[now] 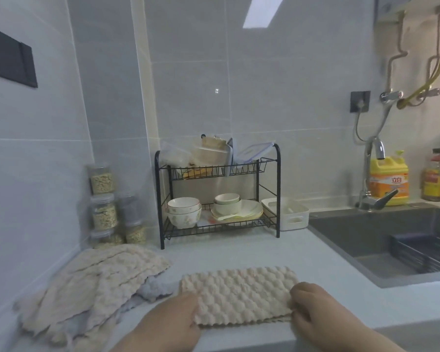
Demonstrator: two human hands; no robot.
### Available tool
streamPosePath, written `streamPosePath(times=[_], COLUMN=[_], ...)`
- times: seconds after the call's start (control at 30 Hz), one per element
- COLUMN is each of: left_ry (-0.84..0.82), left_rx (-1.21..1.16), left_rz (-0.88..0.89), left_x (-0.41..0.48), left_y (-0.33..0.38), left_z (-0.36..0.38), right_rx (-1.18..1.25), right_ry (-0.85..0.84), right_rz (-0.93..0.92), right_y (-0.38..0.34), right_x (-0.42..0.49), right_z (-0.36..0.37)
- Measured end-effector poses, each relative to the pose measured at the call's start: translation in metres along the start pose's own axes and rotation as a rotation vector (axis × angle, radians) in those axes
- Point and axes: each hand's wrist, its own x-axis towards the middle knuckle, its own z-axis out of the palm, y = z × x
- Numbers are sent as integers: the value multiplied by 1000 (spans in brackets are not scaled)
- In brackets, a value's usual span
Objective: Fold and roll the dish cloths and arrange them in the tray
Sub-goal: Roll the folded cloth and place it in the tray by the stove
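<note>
While both hands held its ends, the cloth [239, 293] lay flat on the pale, smooth table [239, 252], near the front edge. It was folded into a long rectangle, cream and thick, with a bubbly, quilted pile and scalloped edges. The left hand [173, 318] had its grip closed on the cloth's near left corner, fingers curled over the fabric. The right hand [315, 311] had its grip curled round the right end, knuckles up. The fingertips of both were tucked out of sight, so the exact pinch could not be made out.

To the left lay a loose heap [94, 288] of the same cream cloths, rumpled and overlapping, with a grey cloth [153, 288] showing from beneath. The tray [294, 221], white plastic with rounded corners and slot handles, stood well back beside a black wire rack [277, 189]. Something pale lay inside it, too small to identify. Round bowls [183, 212] and stacked plates [241, 212] sat on the rack's lower shelf. Clear jars [103, 199] of grain stood stacked in the corner. At the right, a dark sink [366, 240] was cut off by the frame, with a chrome tap [374, 174] and a yellow bottle [389, 181] behind it.
</note>
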Motion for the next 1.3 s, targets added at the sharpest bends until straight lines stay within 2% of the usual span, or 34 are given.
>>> streamPosePath(times=[0.13,0.27,0.37,0.5,0.6,0.7,0.73,0.87,0.97,1.07,1.2,1.3], left_ry=[160,-14,-145,-198,-172,-148,-142,-147,-162,-102,-189,-180], left_rx=[60,46,129,135,91,85,87,100,152,122,93,101], left_rz=[71,148,67,21,3,-5,-5,-5,11,113,125,102], left_x=[10,38,63,81,86,88,88,83,84,92,102,112], left_y=[6,21,12,-7,-10,-10,-10,-6,2,25,59,77], left_z=[-8,-1,7,19,27,28,27,26,17,10,29,42], right_rx=[-29,-102,-159,-171,-131,125,141,65,188,296,529,582], right_ry=[142,5,-178,-252,-204,17,68,53,83,100,119,115], right_rz=[-18,17,106,190,219,466,533,564,525,526,736,817], right_y=[-9,-24,-19,-6,-2,-2,-2,-1,1,2,17,29], right_x=[11,43,58,66,72,73,72,67,66,68,68,66], right_z=[-8,-6,9,19,23,22,21,13,6,-1,-17,-31])
